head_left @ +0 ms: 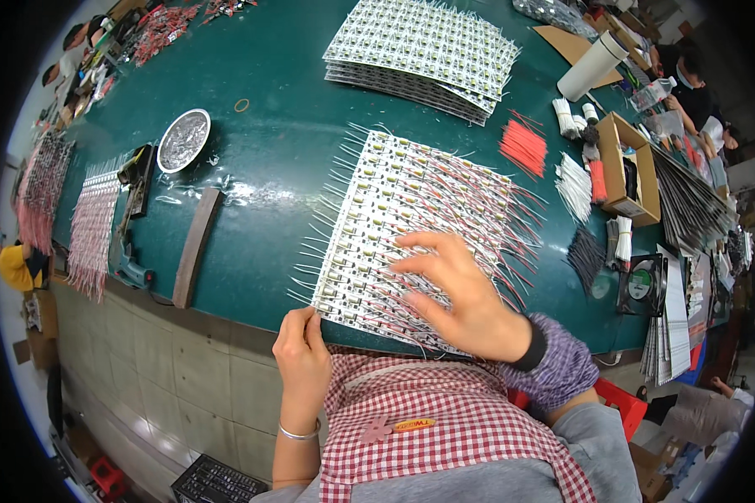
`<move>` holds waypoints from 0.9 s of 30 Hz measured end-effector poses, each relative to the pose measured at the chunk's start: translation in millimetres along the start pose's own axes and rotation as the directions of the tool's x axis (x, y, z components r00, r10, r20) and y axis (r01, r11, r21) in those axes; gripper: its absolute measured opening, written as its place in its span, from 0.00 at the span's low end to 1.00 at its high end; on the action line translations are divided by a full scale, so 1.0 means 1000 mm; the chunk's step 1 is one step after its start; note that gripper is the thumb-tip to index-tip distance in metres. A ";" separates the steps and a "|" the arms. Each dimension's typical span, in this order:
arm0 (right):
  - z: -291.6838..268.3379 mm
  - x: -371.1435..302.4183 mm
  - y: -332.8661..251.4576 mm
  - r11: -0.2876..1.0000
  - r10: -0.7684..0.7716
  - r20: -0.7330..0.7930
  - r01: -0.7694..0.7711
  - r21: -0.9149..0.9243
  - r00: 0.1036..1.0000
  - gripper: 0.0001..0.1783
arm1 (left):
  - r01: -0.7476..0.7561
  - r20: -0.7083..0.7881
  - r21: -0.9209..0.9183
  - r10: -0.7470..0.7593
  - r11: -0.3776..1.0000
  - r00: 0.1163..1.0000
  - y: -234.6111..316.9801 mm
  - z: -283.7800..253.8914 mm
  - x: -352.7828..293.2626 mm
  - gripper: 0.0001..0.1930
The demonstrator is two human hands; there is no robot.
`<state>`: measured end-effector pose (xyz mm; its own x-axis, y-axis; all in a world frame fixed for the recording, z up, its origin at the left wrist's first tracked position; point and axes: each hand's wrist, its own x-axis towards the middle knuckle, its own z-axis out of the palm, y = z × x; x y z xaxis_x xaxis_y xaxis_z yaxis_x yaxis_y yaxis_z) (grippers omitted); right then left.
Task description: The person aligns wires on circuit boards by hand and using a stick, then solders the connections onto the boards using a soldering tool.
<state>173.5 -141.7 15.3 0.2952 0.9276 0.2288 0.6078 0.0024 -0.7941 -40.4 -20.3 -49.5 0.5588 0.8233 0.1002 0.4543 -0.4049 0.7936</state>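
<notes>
A white circuit board panel (344,267) lies on the green table in front of me, covered with small components and rows of wires. Red and white wires fan out over its right side, and white ones stick out along its left edge. With its fingers closed, my left hand (304,356) pinches the panel's near left corner. My right hand (470,298) hovers over the wires at the panel's middle, fingers spread and curved, holding nothing I can make out. Whether its fingertips touch the wires cannot be told.
Beyond the panel is a stack of wired panels (419,50). To the right lie red wires (523,147), white wires (573,186), a cardboard box (637,201) and a fan (642,285). A metal bowl (184,141), a dark bar (196,247) and a power tool (132,270) are left.
</notes>
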 end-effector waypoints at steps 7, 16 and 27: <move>0.014 0.080 0.070 0.994 -0.091 -0.066 0.087 -0.059 0.994 0.19 | 0.123 -0.001 -0.145 -0.125 0.982 0.992 -0.011 0.000 -0.006 0.03; 0.044 0.087 0.104 0.984 -0.103 -0.100 0.087 -0.154 0.990 0.23 | 0.042 0.058 -0.082 -0.037 0.996 0.998 -0.004 -0.002 -0.007 0.03; 0.044 0.087 0.106 1.000 0.009 -0.144 -0.007 0.013 0.989 0.05 | -0.011 0.061 0.010 0.010 1.000 0.998 0.011 0.004 -0.009 0.11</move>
<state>231.6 -44.0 -73.7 0.4041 0.8640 0.3003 0.5959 0.0004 -0.8031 -37.2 -33.5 -44.1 0.6047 0.7933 0.0711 0.4551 -0.4175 0.7865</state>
